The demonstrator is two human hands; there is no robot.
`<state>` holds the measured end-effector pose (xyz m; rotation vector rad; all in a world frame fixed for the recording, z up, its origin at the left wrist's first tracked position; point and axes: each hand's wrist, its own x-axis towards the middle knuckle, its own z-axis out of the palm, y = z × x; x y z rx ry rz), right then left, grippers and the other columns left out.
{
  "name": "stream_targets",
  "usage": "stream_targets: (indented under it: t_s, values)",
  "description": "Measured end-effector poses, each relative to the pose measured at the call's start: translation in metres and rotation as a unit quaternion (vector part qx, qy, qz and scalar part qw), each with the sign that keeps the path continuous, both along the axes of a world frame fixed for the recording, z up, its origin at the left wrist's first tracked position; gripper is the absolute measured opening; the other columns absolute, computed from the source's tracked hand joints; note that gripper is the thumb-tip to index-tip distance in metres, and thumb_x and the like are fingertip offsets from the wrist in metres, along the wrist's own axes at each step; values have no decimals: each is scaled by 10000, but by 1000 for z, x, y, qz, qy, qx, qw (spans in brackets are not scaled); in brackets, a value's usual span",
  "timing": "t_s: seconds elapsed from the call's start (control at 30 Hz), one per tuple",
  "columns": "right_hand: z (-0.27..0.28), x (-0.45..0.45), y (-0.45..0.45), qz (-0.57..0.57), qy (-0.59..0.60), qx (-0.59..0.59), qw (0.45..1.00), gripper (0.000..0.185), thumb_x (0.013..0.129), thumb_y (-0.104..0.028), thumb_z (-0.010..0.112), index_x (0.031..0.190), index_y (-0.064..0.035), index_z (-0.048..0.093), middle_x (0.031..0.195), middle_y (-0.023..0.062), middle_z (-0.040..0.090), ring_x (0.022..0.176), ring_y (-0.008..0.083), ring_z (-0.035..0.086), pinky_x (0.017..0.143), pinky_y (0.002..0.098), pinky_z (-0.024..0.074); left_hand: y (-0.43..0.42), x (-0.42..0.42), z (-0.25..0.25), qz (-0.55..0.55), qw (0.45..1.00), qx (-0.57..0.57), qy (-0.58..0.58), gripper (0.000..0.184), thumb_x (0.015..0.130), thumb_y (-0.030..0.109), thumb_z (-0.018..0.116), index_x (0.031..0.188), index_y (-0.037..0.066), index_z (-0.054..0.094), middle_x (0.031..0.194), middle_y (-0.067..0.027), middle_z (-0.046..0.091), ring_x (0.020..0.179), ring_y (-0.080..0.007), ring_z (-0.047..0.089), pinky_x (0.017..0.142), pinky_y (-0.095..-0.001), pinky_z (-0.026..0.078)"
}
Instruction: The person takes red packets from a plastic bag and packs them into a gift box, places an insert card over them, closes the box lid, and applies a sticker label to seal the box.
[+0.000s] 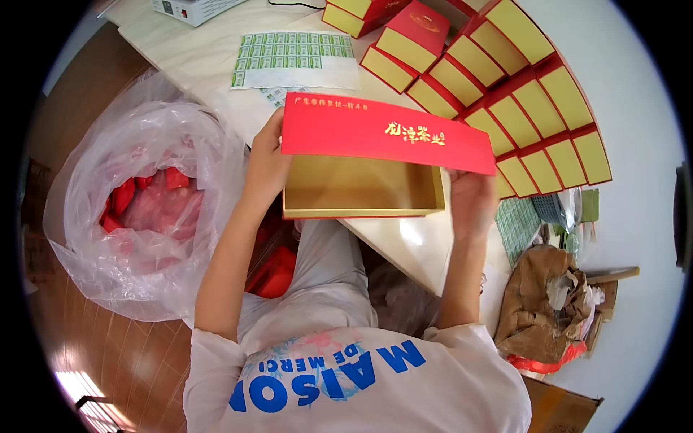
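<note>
gold-lettered red lid [346, 136], gold box interior [354, 182], green-and-white gridded sheet [289, 52], blue-lettered white shirt [462, 386]

The open red-and-gold rectangular box [346, 131] is up between the left hand [266, 148] and the right hand [473, 202], by the near edge of the pale marbled table [408, 252]. Beyond it there's a green-and-white printed sheet [289, 61] lying on the table. Right of that sheet I can see stacked red-and-gold rectangular boxes [523, 108]. Clear plastic bag [76, 209] is way left, beside the table, red items [119, 198] in it. Crumpled brown paper bag [530, 310]? Off right, past the forearm.
</note>
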<state>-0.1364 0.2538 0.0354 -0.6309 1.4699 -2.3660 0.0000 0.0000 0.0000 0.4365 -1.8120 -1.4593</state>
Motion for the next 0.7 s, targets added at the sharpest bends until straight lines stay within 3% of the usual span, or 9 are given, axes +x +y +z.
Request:
stream_targets:
  t_s: [0.03,0.17,0.33,0.4,0.47,0.53,0.6,0.7]
  values:
    - [2,-1,-4,5,2,-2,1000,513,981,-220,384,1439,-59,216,1153,141,606,982,244,595,842,357,466,-3,-5,2,-15,999,44,-13,437,953,372,538,1215,25,580,1034,-110,665,974,-157,604,892,-283,439]
    - [-18,20,-18,-32,112,261,958,475,962,-101,443,1404,-28,283,1032,116,626,863,163,600,767,273,459,-21,-24,19,-48,989,106,-93,485,960,397,506,1171,-31,591,997,-119,674,885,-160,623,825,-277,460]
    - [-27,27,-26,-36,215,380,899,402,946,-93,499,1335,-38,415,924,101,657,747,151,608,679,280,480,-42,-55,-10,-68,980,168,-78,509,969,402,478,1135,-64,599,1011,-138,673,878,-182,634,814,-293,472]
    - [-27,30,-32,-63,279,419,862,334,942,-80,500,1273,-35,484,827,104,664,649,176,601,620,299,489,-43,-64,-20,-120,942,310,-41,499,975,397,467,1130,-58,601,1024,-139,671,911,-196,636,821,-307,482]
    - [-29,33,-34,-63,290,436,850,306,958,-100,497,1255,-25,504,832,91,646,706,152,593,668,278,481,-50,-68,-37,-164,931,326,-26,494,981,394,448,1145,-51,589,1050,-141,663,942,-203,634,832,-325,487]
    - [-32,33,-35,-73,302,443,841,267,973,-109,493,1217,-13,540,830,78,627,756,127,587,710,259,477,-38,-63,-28,-147,943,298,7,509,987,397,428,1170,-58,568,1078,-158,654,980,-206,623,849,-343,482]
    - [-33,34,-36,-94,324,426,839,245,971,-90,489,1191,-9,561,832,78,628,751,128,590,702,258,479,-35,-54,-34,-20,991,112,-69,440,982,347,456,1175,-39,538,1069,-193,630,985,-272,613,879,-349,475]
    - [-32,51,-46,-195,359,337,848,218,967,-71,476,1137,17,581,833,84,613,755,139,581,706,263,474,-8,10,-12,36,996,51,60,353,978,252,488,1226,2,516,1148,-131,587,1049,-215,571,910,-331,442]
